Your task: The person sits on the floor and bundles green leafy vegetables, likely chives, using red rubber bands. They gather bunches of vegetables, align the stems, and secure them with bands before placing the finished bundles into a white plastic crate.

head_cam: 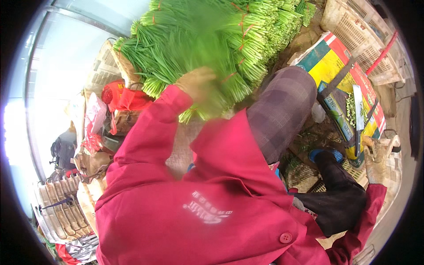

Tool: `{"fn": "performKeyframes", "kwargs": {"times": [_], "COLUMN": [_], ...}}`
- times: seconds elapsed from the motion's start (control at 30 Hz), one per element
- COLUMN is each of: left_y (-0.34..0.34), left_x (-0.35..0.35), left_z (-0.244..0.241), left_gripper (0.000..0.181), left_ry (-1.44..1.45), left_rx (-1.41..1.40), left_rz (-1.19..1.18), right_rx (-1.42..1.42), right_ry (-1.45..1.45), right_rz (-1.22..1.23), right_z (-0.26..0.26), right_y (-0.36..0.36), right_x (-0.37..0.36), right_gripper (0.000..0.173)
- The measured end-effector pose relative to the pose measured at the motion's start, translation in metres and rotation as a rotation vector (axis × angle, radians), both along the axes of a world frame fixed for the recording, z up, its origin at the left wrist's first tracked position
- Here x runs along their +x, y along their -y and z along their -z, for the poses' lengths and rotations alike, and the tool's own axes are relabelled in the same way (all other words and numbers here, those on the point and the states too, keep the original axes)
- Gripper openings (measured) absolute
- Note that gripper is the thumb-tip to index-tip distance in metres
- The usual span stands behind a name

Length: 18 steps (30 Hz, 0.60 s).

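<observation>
My left hand (pixel 196 82), blurred by motion, is closed around a blurred bunch of green chives (pixel 208 102) in front of my lap. Beyond it lies a big heap of chive bunches (pixel 261 36), tied with red bands, pale stem ends mostly to the right. My right hand (pixel 376 160) is at the far right with its fingers apart and nothing visible in it. Just beside its fingertips is the black handle of a kitchen knife (pixel 358 109). The knife lies on a colourful printed carton (pixel 326 63), next to small cut green pieces (pixel 351 106).
Plastic crates (pixel 361 43) stand at upper right, with a red bar beside them. Red bags (pixel 127 97) and a pink plastic bag (pixel 95 114) sit on the left. Stacked crates (pixel 59 208) are at lower left. A blue shoe (pixel 326 155) shows below the carton.
</observation>
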<state>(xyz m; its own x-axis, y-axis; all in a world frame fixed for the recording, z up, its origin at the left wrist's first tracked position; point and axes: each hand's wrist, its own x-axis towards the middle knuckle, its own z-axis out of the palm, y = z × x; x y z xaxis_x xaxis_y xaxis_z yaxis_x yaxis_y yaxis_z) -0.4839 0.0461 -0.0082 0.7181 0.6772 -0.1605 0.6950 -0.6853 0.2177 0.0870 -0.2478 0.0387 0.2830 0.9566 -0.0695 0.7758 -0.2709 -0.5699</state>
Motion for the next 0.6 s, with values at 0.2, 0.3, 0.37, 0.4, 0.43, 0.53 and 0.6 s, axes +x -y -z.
{"fn": "performKeyframes", "kwargs": {"times": [0.2,0.3,0.37,0.4,0.43,0.53,0.6], "left_y": [0.026,0.022,0.023,0.020,0.018,0.009,0.008], "left_x": [-0.018,-0.019,-0.007,0.000,0.006,-0.013,-0.016], "left_z": [0.021,0.057,0.060,0.054,0.047,0.091,0.084], "left_gripper": [0.063,0.052,0.050,0.050,0.050,0.048,0.048], "left_ry": [-0.521,-0.494,-0.519,-0.565,-0.609,-0.378,-0.303], "left_rx": [0.388,0.462,0.335,0.297,0.261,0.513,0.617], "left_rz": [0.290,0.346,0.312,0.315,0.317,0.383,0.408], "right_rx": [-0.101,-0.128,-0.136,-0.135,-0.133,-0.097,-0.094], "right_ry": [-0.033,0.007,-0.002,0.046,0.095,0.037,0.080], "right_rz": [0.008,0.021,-0.019,-0.024,-0.026,0.033,0.028], "right_z": [0.003,-0.001,0.001,0.002,0.000,0.017,0.018], "right_y": [-0.017,-0.024,-0.021,-0.019,-0.017,0.001,0.003], "right_x": [-0.012,-0.017,-0.013,-0.013,-0.015,0.002,0.009], "right_gripper": [0.027,0.027,0.026,0.026,0.026,0.023,0.022]}}
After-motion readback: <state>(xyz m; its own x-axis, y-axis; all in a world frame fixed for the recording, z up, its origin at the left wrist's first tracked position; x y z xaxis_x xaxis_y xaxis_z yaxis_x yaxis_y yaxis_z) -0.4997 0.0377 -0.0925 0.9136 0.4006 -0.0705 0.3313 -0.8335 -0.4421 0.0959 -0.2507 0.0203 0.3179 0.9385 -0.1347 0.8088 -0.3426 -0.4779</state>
